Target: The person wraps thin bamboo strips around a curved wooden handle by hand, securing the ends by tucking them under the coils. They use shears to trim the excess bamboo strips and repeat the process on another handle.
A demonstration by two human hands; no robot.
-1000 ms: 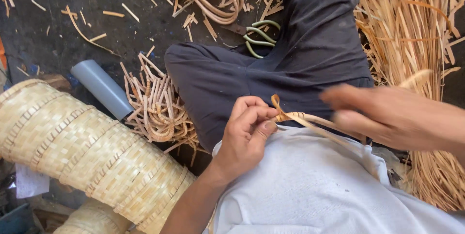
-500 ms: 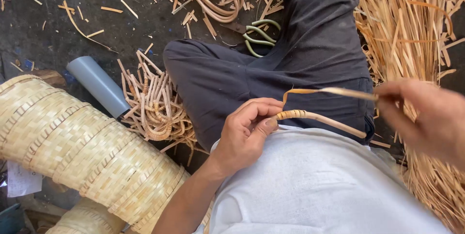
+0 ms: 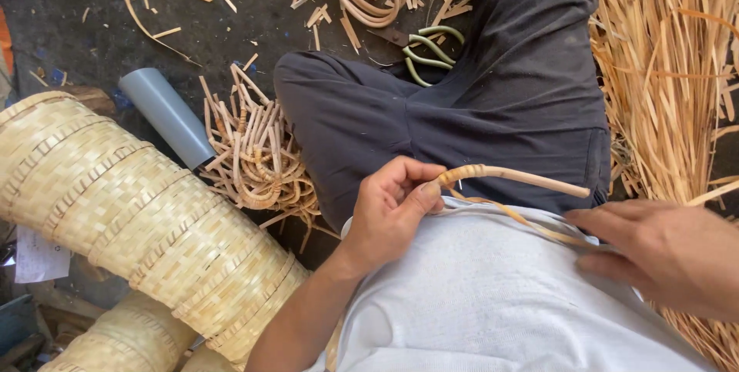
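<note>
Left hand (image 3: 396, 206) pinches bent cane (image 3: 508, 176) at its wrapped end, over lap. Right hand (image 3: 666, 256) pulls thin strip (image 3: 523, 219) taut, fingers closed on it. Judged early: wrap covers only bend, most cane bare. Woven baskets (image 3: 131, 210) lie left.

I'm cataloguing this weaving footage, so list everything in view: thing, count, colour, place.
cane rod: one, tan, bent end pinched in the left hand, the rest jutting right over the lap
thin cane strip: one, tan, running from the left hand to the right hand
woven baskets: a stack lying on its side, pale yellow, lower left
grey tube: one, left of the knee
cane offcuts: a heap, tan, between tube and knee
shears: one pair, green handles, floor at top centre
cane strips: a large pile, straw-coloured, right edge
left hand: pinching the rod
right hand: holding the strip
</note>
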